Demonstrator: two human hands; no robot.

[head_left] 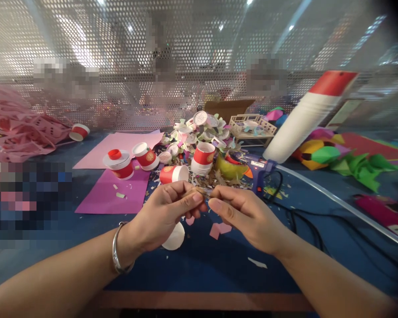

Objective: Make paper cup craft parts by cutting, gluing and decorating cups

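My left hand [167,205], with a silver bangle [116,249] at the wrist, pinches a small, thin, brownish item whose kind I cannot make out. Fingertips of my right hand [242,214] close on its other end, thumb against forefinger. Just beyond the hands a red and white paper cup [174,174] lies on its side, and another paper cup [203,159] stands stacked and upright. Below my left hand lies a round white paper disc [174,236]. Pink paper scraps [219,229] rest under my right hand.
A hot glue gun [259,172] stands beside a yellow-green bowl [232,168], its black cable running right. A tall stack of cups [308,119] leans at right. Purple paper [111,198] and lidded cup [119,165] are left. Scraps pile [199,128] against the mesh.
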